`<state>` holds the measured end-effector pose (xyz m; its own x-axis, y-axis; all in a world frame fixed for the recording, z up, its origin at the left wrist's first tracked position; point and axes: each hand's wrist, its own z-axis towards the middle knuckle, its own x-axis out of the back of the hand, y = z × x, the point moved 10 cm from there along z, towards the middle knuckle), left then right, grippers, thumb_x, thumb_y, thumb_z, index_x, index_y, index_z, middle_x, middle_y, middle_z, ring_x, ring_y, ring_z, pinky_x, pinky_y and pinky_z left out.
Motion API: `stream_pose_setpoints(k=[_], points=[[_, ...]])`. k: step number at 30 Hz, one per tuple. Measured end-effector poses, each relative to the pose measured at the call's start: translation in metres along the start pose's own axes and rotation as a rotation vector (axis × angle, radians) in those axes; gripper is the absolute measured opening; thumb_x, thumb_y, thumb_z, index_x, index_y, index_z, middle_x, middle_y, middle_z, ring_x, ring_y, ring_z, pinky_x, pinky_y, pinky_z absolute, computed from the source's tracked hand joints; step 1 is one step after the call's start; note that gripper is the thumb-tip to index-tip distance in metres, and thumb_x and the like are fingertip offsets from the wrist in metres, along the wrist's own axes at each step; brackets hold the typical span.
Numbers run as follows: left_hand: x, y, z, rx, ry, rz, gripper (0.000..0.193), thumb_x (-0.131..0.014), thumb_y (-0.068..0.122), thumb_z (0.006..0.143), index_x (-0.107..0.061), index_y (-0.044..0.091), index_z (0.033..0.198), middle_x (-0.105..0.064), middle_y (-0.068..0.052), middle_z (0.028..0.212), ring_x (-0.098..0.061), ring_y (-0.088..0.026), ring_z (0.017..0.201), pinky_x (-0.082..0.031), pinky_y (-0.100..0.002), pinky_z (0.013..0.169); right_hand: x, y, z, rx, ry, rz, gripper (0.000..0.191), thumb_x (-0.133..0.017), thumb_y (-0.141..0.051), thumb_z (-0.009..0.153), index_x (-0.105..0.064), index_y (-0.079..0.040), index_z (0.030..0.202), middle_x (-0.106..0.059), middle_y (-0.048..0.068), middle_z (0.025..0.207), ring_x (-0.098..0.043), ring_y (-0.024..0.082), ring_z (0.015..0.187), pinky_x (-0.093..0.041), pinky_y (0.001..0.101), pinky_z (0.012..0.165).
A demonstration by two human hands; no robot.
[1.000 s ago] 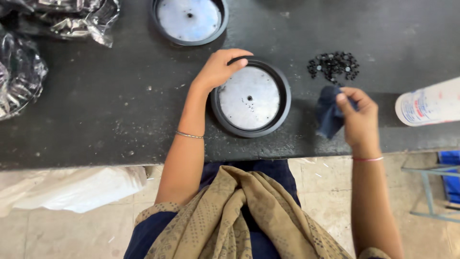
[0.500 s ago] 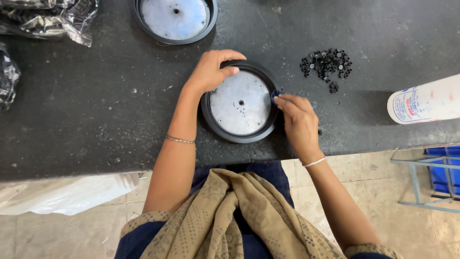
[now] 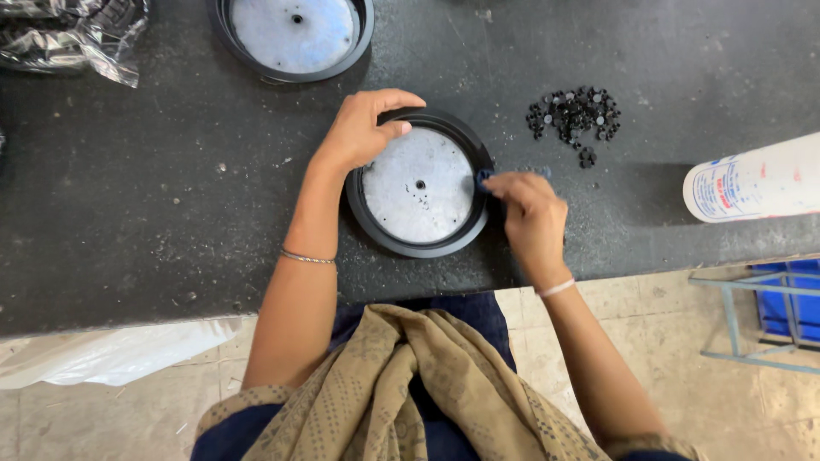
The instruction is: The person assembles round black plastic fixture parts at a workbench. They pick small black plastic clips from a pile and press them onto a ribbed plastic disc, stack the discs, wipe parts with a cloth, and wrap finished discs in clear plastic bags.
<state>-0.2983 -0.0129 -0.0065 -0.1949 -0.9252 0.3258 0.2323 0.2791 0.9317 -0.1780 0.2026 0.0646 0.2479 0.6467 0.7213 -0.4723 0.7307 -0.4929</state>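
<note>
A round black-rimmed disc with a grey metal centre (image 3: 418, 183) lies near the front edge of the dark worktop (image 3: 154, 205). My left hand (image 3: 363, 128) grips its upper left rim, fingers curled over the edge. My right hand (image 3: 530, 218) presses a small dark blue cloth (image 3: 489, 176) against the disc's right rim; most of the cloth is hidden under the fingers.
A second, similar disc (image 3: 295, 34) sits at the back. A pile of several small black parts (image 3: 574, 115) lies right of the disc. A white cylindrical container (image 3: 756, 179) lies on its side at the right edge. Crumpled clear plastic bags (image 3: 77, 30) sit back left. A blue crate (image 3: 786, 299) is on the floor.
My right hand has brought the blue cloth from the right of the disc onto its right rim. My left hand stays on the upper left rim.
</note>
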Motion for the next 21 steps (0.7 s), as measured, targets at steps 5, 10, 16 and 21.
stream_pose_setpoints(k=[5, 10, 16, 21], points=[[-0.004, -0.003, -0.003, 0.063, -0.017, -0.010, 0.036, -0.074, 0.000, 0.085, -0.073, 0.008, 0.120, -0.078, -0.006, 0.117, -0.073, -0.017, 0.111, -0.054, -0.032, 0.098, -0.018, 0.018, 0.034, 0.034, 0.001, 0.026, 0.023, -0.064, 0.013, 0.088, -0.075, -0.004, 0.100, -0.075, 0.009, 0.101, -0.072, 0.024, 0.088, -0.058, 0.0336, 0.079], [0.000, 0.000, -0.003, 0.032, 0.012, -0.019, 0.036, -0.075, 0.001, 0.085, -0.073, 0.007, 0.120, -0.076, -0.007, 0.120, -0.071, -0.019, 0.115, -0.053, -0.034, 0.100, -0.007, 0.006, 0.019, 0.030, -0.051, 0.013, 0.030, -0.059, 0.016, 0.089, -0.076, -0.006, 0.102, -0.076, 0.008, 0.106, -0.072, 0.023, 0.091, -0.058, 0.0339, 0.082], [-0.001, 0.001, -0.002, -0.046, -0.003, 0.019, 0.037, -0.075, 0.001, 0.084, -0.074, 0.008, 0.121, -0.075, -0.008, 0.124, -0.069, -0.023, 0.120, -0.050, -0.036, 0.104, 0.007, -0.046, -0.053, 0.008, -0.001, -0.050, 0.030, -0.061, 0.013, 0.084, -0.075, -0.005, 0.103, -0.074, 0.011, 0.106, -0.070, 0.028, 0.100, -0.057, 0.0367, 0.087], [-0.001, 0.002, -0.005, -0.043, -0.015, -0.017, 0.036, -0.075, 0.000, 0.084, -0.074, 0.007, 0.119, -0.077, -0.007, 0.121, -0.071, -0.021, 0.117, -0.051, -0.035, 0.105, 0.004, -0.023, -0.033, -0.001, 0.037, -0.072, 0.032, -0.057, 0.016, 0.085, -0.075, -0.005, 0.099, -0.075, 0.010, 0.104, -0.070, 0.027, 0.099, -0.057, 0.0358, 0.087]])
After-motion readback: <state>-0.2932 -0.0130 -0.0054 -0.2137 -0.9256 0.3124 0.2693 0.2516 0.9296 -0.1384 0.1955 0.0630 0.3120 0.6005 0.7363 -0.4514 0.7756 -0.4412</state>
